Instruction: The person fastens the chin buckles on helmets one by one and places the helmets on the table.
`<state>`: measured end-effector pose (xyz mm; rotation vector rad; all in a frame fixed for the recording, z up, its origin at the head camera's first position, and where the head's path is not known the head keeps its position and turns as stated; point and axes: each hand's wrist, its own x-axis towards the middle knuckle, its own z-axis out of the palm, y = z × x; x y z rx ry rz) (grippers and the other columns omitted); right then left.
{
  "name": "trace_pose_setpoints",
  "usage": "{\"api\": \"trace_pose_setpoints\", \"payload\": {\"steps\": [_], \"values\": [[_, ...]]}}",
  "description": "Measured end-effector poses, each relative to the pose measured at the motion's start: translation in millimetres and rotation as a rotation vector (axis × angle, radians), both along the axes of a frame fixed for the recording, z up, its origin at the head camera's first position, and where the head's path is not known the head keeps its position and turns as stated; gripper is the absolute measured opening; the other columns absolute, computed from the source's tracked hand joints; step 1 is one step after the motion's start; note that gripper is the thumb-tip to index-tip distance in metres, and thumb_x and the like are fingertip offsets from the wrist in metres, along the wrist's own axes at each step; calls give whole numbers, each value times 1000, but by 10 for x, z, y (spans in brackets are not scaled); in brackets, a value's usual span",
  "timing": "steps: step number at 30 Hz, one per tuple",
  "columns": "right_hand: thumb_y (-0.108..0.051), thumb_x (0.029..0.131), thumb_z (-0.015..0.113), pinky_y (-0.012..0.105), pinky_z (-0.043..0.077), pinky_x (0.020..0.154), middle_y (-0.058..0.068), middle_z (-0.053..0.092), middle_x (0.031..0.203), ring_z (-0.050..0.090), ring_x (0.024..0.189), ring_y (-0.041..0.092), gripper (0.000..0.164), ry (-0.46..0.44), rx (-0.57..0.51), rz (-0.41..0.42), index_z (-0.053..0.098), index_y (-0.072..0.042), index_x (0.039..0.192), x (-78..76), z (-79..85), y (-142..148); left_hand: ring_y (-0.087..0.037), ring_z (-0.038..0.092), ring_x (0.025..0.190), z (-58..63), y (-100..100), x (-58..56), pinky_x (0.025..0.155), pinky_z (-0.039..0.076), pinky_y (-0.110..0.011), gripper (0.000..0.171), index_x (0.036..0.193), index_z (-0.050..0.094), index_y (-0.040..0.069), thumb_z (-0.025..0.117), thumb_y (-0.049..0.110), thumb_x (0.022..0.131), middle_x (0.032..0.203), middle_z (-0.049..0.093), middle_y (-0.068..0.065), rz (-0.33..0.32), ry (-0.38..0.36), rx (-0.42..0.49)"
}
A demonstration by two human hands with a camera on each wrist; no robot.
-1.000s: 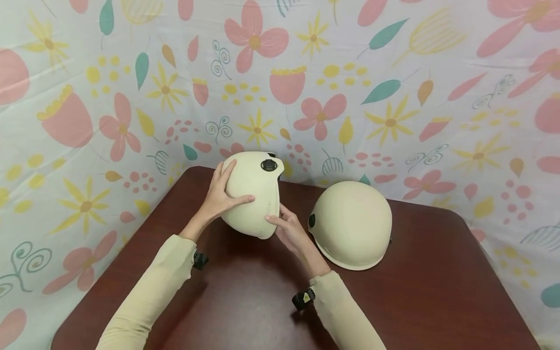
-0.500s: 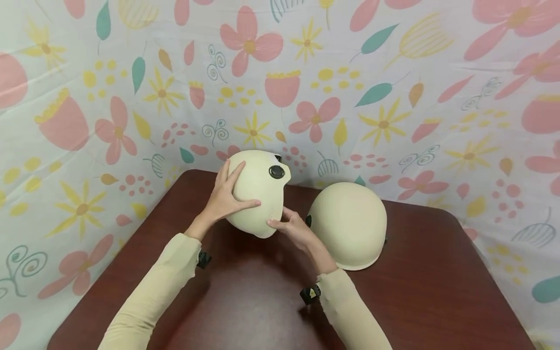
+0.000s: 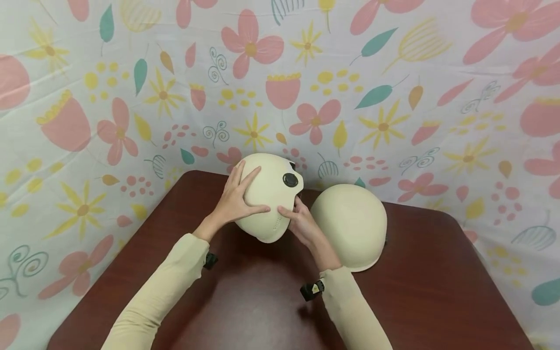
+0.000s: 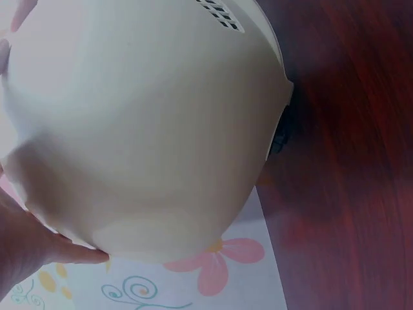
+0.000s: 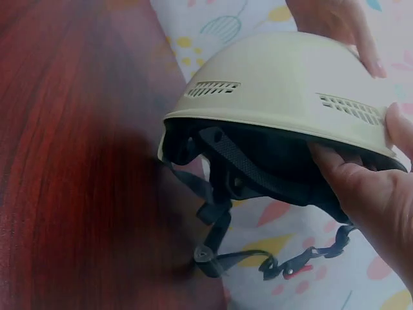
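A cream helmet [image 3: 273, 189] is held tilted above the table, its black round fitting [image 3: 290, 180] facing up and right. My left hand [image 3: 236, 199] grips the shell from the left, fingers spread over the dome. With the thumb outside and fingers inside, my right hand [image 3: 304, 223] pinches the right rim. The right wrist view shows slotted vents [image 5: 213, 88], a dark lining and black chin straps [image 5: 216, 226] hanging below. In the left wrist view the smooth shell [image 4: 161, 129] fills most of the picture.
A second cream helmet [image 3: 352, 226] sits dome up on the table, just right of my right hand. The dark red-brown table [image 3: 437, 282] extends to the front and right. A flower-print cloth [image 3: 306, 48] hangs behind the table and at its sides.
The held helmet has moved slightly right and turned, so its black fitting sits lower and further right. Both hands have shifted right with it. The second helmet stays on the table.
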<state>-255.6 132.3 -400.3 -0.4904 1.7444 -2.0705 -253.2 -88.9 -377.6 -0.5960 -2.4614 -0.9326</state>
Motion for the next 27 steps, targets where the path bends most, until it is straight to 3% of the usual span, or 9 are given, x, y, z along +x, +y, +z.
{"api": "trace_pose_setpoints", "payload": {"steps": [4,9,13,20,27], "values": [[-8,100,49,31,52,93,-8,65,110,67,102,5,61,0,-21,0,20,-15,153,-1,-24,16,-45,-1,151,-41,-61,-11,111,16,-74,103,155,28,25,85,40,71,164,0,-19,-32,-81,85],[-4,100,47,28,53,89,-11,67,107,68,100,5,64,-30,-63,7,15,-16,155,11,-71,42,-45,-8,150,-134,-214,-20,110,18,-75,104,157,11,38,79,40,79,163,-16,-14,-60,-315,266],[-2,100,45,27,54,88,-12,68,107,69,99,5,67,-46,-92,21,11,-17,156,14,-113,65,-44,-14,150,-221,-323,-53,109,18,-76,110,157,-4,38,76,41,82,161,-23,-15,-108,-439,333],[-4,100,48,29,53,92,-9,66,112,68,103,6,67,-13,-81,26,13,-16,156,11,-150,78,-42,-16,150,-270,-355,-73,109,18,-76,113,157,-8,34,77,29,81,162,-20,-16,-124,-443,356],[-7,98,54,29,52,95,8,57,134,65,107,4,64,31,9,-38,24,-12,154,34,-156,73,-46,17,145,-302,-344,-41,108,27,-72,115,157,-3,37,80,31,78,161,-1,-18,-113,-375,375]]}}
